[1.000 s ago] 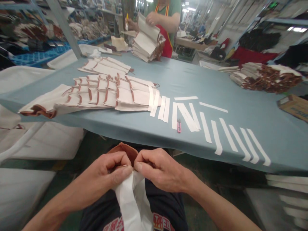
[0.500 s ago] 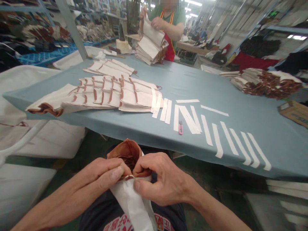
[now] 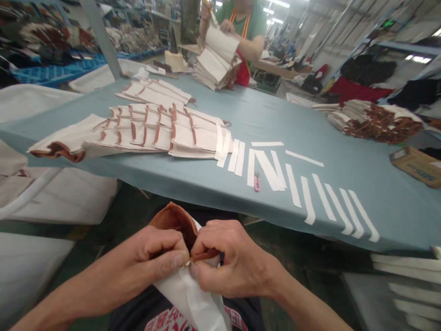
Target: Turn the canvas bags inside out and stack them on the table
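Observation:
Over my lap, below the table's near edge, I hold a white cloth bag (image 3: 193,299) with a brown trim (image 3: 174,219) at its top. My left hand (image 3: 156,255) pinches the bag's top edge with thumb and fingers closed. My right hand (image 3: 229,262) grips the same edge right beside it, fingers curled, the two thumbs almost touching. The white body of the bag hangs down between my wrists.
A blue-grey table (image 3: 330,151) carries overlapping rows of finished white bags (image 3: 151,131), several white strips (image 3: 310,193) and small pink snips (image 3: 257,181). A bag pile (image 3: 375,122) lies far right, a cardboard box (image 3: 415,165) beyond it. A person in a red apron (image 3: 241,41) handles a stack (image 3: 215,62) opposite.
Both hands have kept pinching the bag's top, their fingers shifting slightly along the edge; more of the brown trim now shows above them. The person opposite has lifted a bag from the stack.

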### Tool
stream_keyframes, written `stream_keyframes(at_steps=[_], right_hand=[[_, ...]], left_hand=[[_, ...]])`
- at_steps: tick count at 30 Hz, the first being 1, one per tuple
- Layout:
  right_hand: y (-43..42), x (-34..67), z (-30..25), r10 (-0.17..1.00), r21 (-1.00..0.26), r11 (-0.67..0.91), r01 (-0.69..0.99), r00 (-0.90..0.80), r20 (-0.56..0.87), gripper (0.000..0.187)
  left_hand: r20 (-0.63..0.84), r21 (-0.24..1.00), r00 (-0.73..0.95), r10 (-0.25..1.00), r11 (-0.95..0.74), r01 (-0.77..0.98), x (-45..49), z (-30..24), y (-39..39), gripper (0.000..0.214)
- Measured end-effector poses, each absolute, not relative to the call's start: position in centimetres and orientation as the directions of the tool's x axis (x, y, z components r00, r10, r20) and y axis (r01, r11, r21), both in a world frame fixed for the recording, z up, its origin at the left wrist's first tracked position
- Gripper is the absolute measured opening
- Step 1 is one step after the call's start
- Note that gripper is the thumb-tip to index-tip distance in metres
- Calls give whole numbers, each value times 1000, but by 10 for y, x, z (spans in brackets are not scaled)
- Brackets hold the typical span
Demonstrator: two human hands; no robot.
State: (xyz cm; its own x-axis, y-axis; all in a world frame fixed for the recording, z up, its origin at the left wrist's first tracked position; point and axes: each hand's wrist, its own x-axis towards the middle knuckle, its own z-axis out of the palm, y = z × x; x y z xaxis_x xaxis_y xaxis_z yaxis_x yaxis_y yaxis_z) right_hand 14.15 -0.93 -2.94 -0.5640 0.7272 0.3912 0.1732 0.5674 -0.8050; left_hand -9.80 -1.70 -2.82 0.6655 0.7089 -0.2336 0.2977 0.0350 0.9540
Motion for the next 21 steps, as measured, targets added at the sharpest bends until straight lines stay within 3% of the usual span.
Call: stream_keyframes(at_steps=[5,12,16,18,21], right_hand=[[-10,142,-35,702,-775,615,147,-550,453,14],[0,156,-15,610,-718,661,220,-714,343,8],[6,152,-15,576,-711,672,209,-750,324,37],[6,149,-22,574,-789,597,147,-765,292,47],[1,148,-33,572,-955,296,18,-804,162,56]], left_hand=[[-119,846,622,774,-249,472,-103,-33,-33,34],[113,757,662,741,-496,425,-98,-25,-40,29],[165,743,649,743,-526,414,-94,-21,-36,29],[163,753,636,754,-512,414,-94,-20,-37,26],[112,786,637,763,-461,413,-97,-20,-40,21]])
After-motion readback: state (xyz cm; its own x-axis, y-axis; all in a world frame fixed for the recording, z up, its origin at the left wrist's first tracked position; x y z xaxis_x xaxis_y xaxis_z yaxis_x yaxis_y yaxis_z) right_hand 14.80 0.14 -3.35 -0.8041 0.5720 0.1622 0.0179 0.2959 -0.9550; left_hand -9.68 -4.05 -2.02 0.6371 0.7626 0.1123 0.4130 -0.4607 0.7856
